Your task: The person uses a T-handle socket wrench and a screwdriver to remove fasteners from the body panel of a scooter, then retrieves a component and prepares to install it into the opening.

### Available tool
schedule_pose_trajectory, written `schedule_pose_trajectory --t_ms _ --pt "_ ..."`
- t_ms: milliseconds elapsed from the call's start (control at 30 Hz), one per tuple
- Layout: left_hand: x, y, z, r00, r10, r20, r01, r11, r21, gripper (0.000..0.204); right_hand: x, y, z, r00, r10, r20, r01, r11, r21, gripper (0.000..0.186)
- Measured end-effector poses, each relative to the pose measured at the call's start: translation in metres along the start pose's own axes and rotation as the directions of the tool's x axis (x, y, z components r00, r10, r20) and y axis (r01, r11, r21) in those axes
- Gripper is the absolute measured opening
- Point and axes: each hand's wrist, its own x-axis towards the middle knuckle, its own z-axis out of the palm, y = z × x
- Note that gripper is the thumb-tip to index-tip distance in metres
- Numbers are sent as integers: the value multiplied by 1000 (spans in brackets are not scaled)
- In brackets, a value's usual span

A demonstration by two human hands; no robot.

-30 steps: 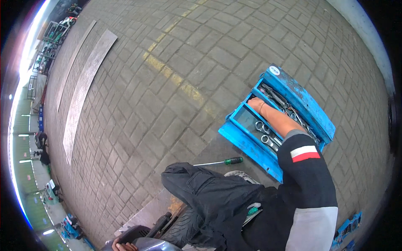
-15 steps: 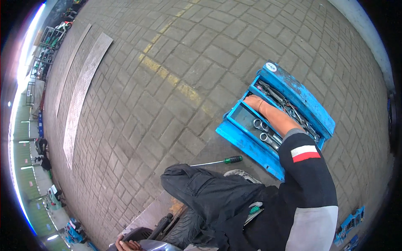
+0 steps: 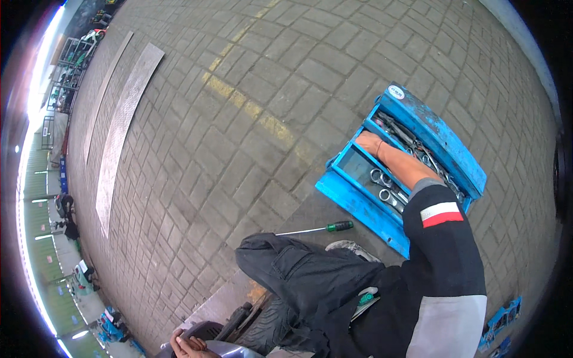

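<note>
An open blue metal toolbox [image 3: 358,209] lies on the paving at the right, its lid [image 3: 436,137] folded back. My right hand [image 3: 369,143] reaches into its far-left end, the black sleeve with a red and white patch above it. Several shiny spanners [image 3: 385,188] lie in the tray beside my forearm. Whether the fingers hold a tool is hidden. My left hand [image 3: 188,346] shows at the lower edge, resting on a grey rounded part next to a black tyre [image 3: 268,322]. A green-handled screwdriver [image 3: 316,228] lies on the ground by my knee.
Grey brick paving with a faded yellow line [image 3: 250,110] stretches ahead. Two long metal plates [image 3: 125,125] lie at the left. Parked motorbikes [image 3: 80,274] line the far-left rim. A blue tool holder [image 3: 498,322] lies at the lower right.
My right hand stays in the toolbox, shifting only slightly at its far end. The view has drifted a little; my left hand remains at the lower edge.
</note>
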Motion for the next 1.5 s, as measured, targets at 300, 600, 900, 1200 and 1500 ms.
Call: schedule_pose_trajectory --t_ms 300,600,900,1200,1500 --pt "-4 -9 -19 998 53 -24 -50 992 113 26 2 21 11 982 -130 138 144 985 -93 28" --pt "5 -17 -22 997 77 -15 -71 971 229 28 -5 43 31 938 -129 321 -196 567 800 34" --pt "-12 0 -19 999 -2 -51 12 981 195 25 -60 -30 -85 952 302 53 -281 789 547 26" --pt "2 -38 -42 993 56 100 -50 997 -60 24 -138 -158 -156 855 353 -380 -178 888 423 21" --pt "-64 -6 -107 975 109 -192 -101 993 54 26 -169 -266 -106 921 278 -272 -276 960 47 53"
